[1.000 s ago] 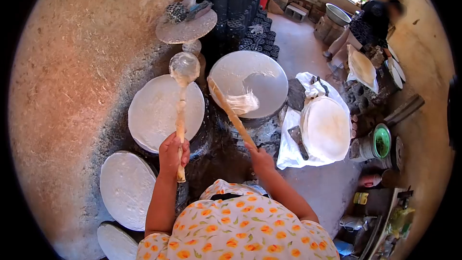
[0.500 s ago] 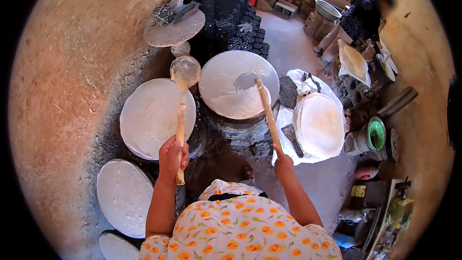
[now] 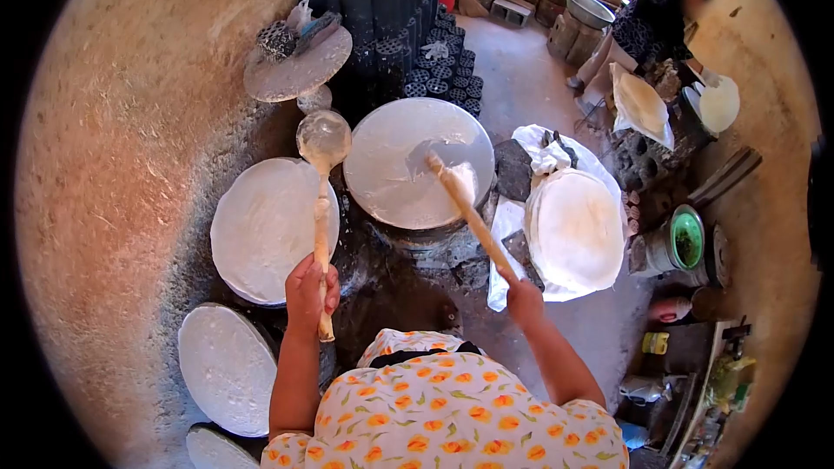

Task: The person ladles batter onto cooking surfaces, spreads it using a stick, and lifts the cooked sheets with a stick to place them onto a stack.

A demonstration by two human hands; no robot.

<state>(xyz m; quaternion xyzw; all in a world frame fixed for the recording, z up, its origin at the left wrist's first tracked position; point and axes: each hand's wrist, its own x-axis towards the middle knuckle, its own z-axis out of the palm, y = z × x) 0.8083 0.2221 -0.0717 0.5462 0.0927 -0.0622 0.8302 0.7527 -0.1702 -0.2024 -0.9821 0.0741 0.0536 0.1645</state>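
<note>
The ladle point(image 3: 322, 217) points forward left of the wooden stick point(image 3: 472, 219), apparently so the tools do not clash; the stick slants over the coated round pan point(image 3: 419, 156), likely for reach. The left hand point(image 3: 309, 293) clamps firmly around the ladle, the right hand point(image 3: 525, 302) is closed round the stick's near end

You stand in what looks like a small food workshop: before you are a ladle point(image 3: 324, 139), a wide pan point(image 3: 382, 161) and piled pale rounds point(image 3: 578, 230), with briquettes point(image 3: 373, 13) stacked beyond, rough walls point(image 3: 113, 165) around, and another person point(image 3: 653, 22) working.
</note>
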